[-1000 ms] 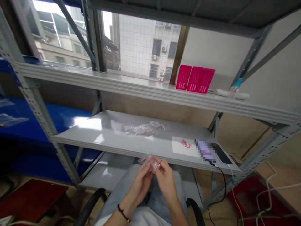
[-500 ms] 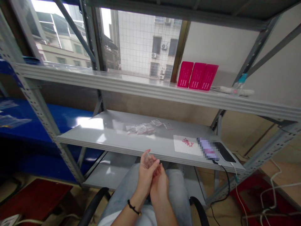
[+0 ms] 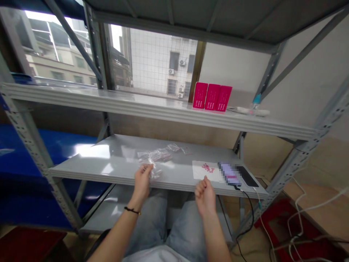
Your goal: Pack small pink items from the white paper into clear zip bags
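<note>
My left hand (image 3: 143, 180) reaches over the front edge of the grey middle shelf (image 3: 114, 160) and pinches a small clear plastic bag (image 3: 153, 170) with pink bits inside, close to a pile of similar clear bags (image 3: 158, 155). My right hand (image 3: 205, 193) hovers just below the shelf edge with its fingers curled in, nothing visible in them. It is nearest a white sheet of paper (image 3: 205, 170) that carries a small heap of pink pieces (image 3: 207, 167).
Two phones (image 3: 237, 174) lie at the shelf's right end with cables hanging down. Three pink boxes (image 3: 212, 96) and a white object stand on the upper shelf (image 3: 152, 109). A blue surface is at left, a red stool at right. My knees sit under the shelf.
My hands were together over my lap around a small bag. They have parted: the left carried the bag up to the shelf, the right moved right toward the paper. View shifted.
</note>
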`<state>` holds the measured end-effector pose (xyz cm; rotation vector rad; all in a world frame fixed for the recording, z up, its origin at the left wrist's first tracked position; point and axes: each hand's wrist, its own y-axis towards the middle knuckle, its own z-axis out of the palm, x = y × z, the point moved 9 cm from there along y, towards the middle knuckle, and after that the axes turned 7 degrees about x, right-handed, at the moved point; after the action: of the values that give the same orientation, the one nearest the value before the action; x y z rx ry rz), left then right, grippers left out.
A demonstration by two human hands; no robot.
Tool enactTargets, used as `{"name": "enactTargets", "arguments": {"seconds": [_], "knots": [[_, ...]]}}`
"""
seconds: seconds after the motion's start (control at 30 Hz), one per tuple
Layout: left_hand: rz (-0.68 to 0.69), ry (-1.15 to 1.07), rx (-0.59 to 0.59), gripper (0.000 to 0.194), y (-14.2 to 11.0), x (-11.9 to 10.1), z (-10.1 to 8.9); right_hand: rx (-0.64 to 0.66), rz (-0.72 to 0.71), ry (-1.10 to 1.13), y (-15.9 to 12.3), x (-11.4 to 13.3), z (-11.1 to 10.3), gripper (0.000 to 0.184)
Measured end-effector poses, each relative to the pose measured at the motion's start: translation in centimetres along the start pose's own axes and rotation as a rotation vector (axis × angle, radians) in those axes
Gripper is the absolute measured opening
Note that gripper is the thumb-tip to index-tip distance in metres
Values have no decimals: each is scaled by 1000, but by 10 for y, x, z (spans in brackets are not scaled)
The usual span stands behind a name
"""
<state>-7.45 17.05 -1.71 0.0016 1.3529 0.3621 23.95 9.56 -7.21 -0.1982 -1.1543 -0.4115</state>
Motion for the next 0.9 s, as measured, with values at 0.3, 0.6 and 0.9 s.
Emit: {"name": "enactTargets", "arguments": {"seconds": [0.3,0.6,0.9], "knots": [[-8,679,27,28,150,-21,-42,13,-343,-1488,130,89,-10,31],[249,1097,294,63,128,-6,-41,83,-340,-1688,139,45,-9,37],[400,1128,541,58,113,1,-26,-72,-436,-1512,131,95,-23,43]]}}
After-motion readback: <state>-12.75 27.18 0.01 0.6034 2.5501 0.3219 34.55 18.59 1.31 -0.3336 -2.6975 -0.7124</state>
